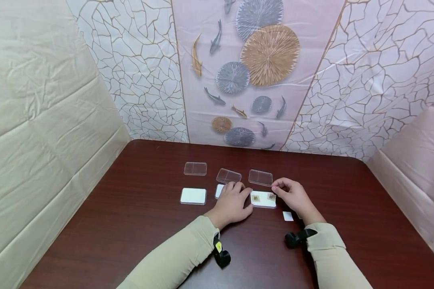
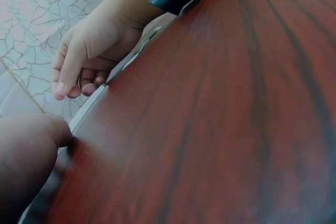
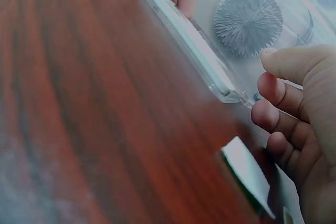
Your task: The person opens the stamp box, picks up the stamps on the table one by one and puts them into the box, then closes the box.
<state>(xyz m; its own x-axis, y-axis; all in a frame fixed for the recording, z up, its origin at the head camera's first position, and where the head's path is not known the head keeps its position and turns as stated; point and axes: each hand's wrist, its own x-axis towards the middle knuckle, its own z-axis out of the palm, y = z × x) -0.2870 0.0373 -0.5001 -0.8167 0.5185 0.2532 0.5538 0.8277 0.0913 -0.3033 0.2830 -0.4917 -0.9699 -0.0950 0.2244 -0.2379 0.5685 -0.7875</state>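
Head view: left grip pinches nine-o'clock end of white case, likely steadying it; right grip loosely curled, apparently empty, at three o'clock.

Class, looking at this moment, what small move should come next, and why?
Perhaps the right hand should pinch the nearest clear lid. It lies just behind the box, close to that hand. Two small printed squares lie uncovered on the box, whose left end the left hand grips.
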